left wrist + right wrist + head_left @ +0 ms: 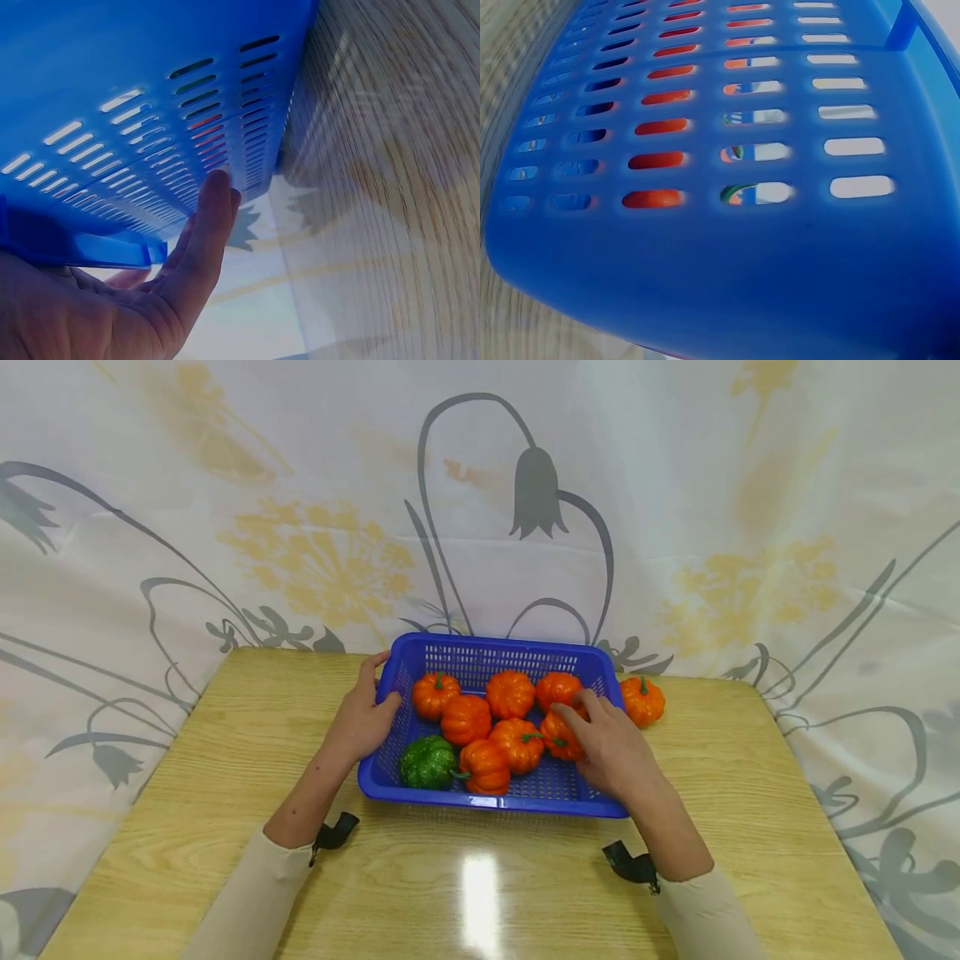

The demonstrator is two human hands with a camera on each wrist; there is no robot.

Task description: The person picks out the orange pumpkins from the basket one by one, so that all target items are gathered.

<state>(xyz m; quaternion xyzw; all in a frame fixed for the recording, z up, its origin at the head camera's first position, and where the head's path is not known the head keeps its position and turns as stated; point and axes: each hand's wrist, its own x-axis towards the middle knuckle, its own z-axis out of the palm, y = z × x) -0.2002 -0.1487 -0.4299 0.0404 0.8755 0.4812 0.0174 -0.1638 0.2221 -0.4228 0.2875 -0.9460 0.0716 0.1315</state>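
Note:
A blue plastic basket [480, 800] with slotted walls holds several orange pumpkins [467, 719] and one green pumpkin [427, 763]. My left hand [365, 720] grips its left rim. In the left wrist view, fingers of the left hand [172, 292] reach along the outside of the slotted wall [150, 45], below the rim. Over the right side of the basket, my right hand [617, 745] holds an orange pumpkin [561, 735] among the others, its palm hiding part of it. The right wrist view shows just the basket's outer wall [727, 277], with orange behind the slots.
Another orange pumpkin [642, 702] sits on the wooden table [420, 885], just outside the basket's right wall. A pale curtain [315, 460] with grey and yellow flowers hangs behind the table. Black straps [335, 832] show at both wrists.

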